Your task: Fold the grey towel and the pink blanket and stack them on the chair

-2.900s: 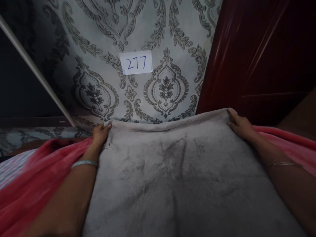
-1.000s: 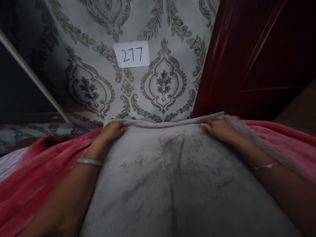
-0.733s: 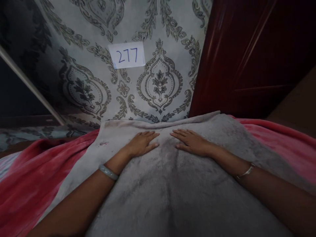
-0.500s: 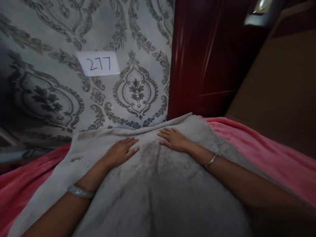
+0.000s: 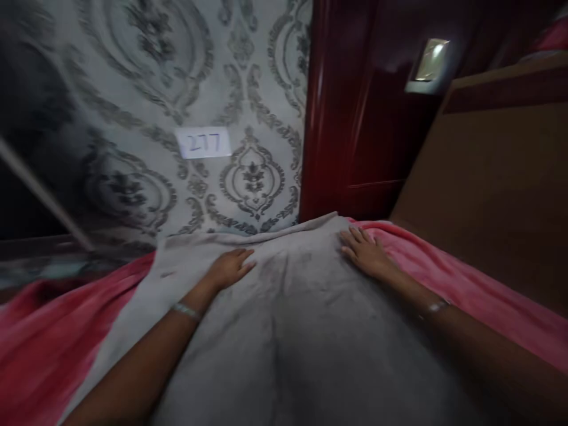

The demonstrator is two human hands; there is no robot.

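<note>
Grey cloth [image 5: 306, 337] fills the bottom centre of the frame, narrowing towards its far edge near the middle, with a dark crease running down its centre. Both forearms reach over it from the lower corners, a pale bangle [image 5: 186, 310] on the left wrist and a thin bracelet [image 5: 438, 305] on the right. Left of centre, the left hand [image 5: 228, 267] lies palm down on the cloth, open, its thumb apart from the fingers, gripping nothing. Right of centre, the right hand [image 5: 366, 253] is also open and palm down, fingers spread and nothing grasped, at the cloth's right border; whether it touches the pink-red blanket [image 5: 448, 266] there is unclear. That blanket shows on both sides of the cloth. Beyond, a brown panel [image 5: 488, 189] leans at the right. Behind the cloth's far edge rises a patterned wall [image 5: 242, 109] bearing a white card [image 5: 204, 142] marked 277, slightly blurred. Right of it stands a dark red door [image 5: 341, 130] with a shiny metal plate [image 5: 431, 61] at the upper right.
</note>
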